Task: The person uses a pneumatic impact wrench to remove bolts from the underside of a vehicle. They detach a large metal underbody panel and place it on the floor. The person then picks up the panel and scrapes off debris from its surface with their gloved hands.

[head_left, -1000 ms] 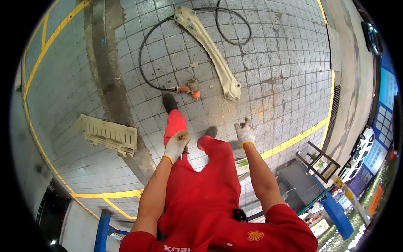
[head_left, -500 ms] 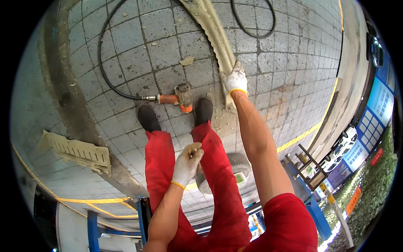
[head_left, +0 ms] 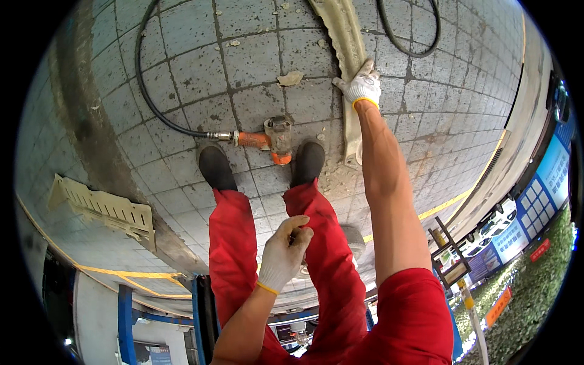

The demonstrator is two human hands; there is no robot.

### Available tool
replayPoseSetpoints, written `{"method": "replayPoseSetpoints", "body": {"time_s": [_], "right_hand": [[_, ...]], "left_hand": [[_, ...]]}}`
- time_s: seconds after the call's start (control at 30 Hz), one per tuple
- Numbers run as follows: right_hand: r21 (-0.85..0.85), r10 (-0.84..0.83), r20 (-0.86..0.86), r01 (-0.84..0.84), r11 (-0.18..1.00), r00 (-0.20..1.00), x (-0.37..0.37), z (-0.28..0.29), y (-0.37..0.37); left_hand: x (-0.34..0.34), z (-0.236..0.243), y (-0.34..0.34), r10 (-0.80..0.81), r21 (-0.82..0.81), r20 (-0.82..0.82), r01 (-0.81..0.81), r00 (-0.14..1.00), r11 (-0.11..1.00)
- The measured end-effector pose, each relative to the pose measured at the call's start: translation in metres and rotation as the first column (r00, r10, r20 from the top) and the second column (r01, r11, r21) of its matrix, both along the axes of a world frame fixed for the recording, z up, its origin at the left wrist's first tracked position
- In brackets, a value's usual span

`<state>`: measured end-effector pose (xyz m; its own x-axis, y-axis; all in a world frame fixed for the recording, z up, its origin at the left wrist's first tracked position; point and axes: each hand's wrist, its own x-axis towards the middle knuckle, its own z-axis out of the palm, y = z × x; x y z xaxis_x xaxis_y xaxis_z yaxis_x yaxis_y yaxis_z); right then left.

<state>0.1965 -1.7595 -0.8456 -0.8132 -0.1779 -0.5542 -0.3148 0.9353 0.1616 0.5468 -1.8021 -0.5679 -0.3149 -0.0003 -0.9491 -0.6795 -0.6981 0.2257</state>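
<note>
My right hand (head_left: 363,85), in a white glove, lies across a long beige strip-like panel (head_left: 353,121) caked with dirt, which rests on the tiles. Its thumb and fingers are spread over the panel. In front of my right thigh, my left hand (head_left: 283,252), gloved with soiled fingertips, is held with the fingers curled; nothing shows in them. An orange air tool (head_left: 267,141) lies on the floor by my shoes, joined to a black hose (head_left: 141,76).
A beige slotted panel (head_left: 106,207) lies at the left near a dark floor strip (head_left: 91,128). Dirt flakes (head_left: 291,78) are scattered around. A round grey object (head_left: 353,239) is partly hidden behind my right leg. A dark metal frame (head_left: 449,250) stands at the right.
My right hand has slid farther up along the beige panel, and its fingers have spread. My left hand has shifted slightly right and down, still curled. The view has shifted too.
</note>
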Motion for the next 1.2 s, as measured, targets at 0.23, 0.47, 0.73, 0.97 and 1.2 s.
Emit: {"method": "replayPoseSetpoints", "body": {"time_s": [0.23, 0.47, 0.73, 0.97, 1.2], "right_hand": [[-0.06, 0.027, 0.415, -0.002, 0.998, 0.91, -0.006, 0.067, 0.028], [-0.288, -0.392, 0.775, 0.829, 0.479, 0.496, 0.005, 0.149, 0.111], [-0.363, -0.272, 0.599, 0.558, 0.747, 0.753, -0.027, 0.219, 0.13], [-0.397, -0.236, 0.612, 0.552, 0.733, 0.754, -0.014, 0.246, 0.157], [-0.267, -0.257, 0.621, 0.508, 0.819, 0.74, 0.002, 0.221, 0.156]], "left_hand": [[0.005, -0.006, 0.012, -0.083, -0.03, 0.049, 0.084, 0.995, 0.996], [-0.005, -0.009, 0.018, 0.091, 0.091, 0.044, -0.094, 0.995, 0.991], [-0.014, -0.01, 0.024, 0.039, 0.076, 0.016, -0.04, 0.999, 0.996], [-0.028, -0.002, 0.029, 0.003, 0.043, 0.031, -0.005, 1.0, 0.999], [-0.023, -0.008, 0.037, -0.034, 0.044, -0.009, 0.034, 0.999, 0.998]]}}
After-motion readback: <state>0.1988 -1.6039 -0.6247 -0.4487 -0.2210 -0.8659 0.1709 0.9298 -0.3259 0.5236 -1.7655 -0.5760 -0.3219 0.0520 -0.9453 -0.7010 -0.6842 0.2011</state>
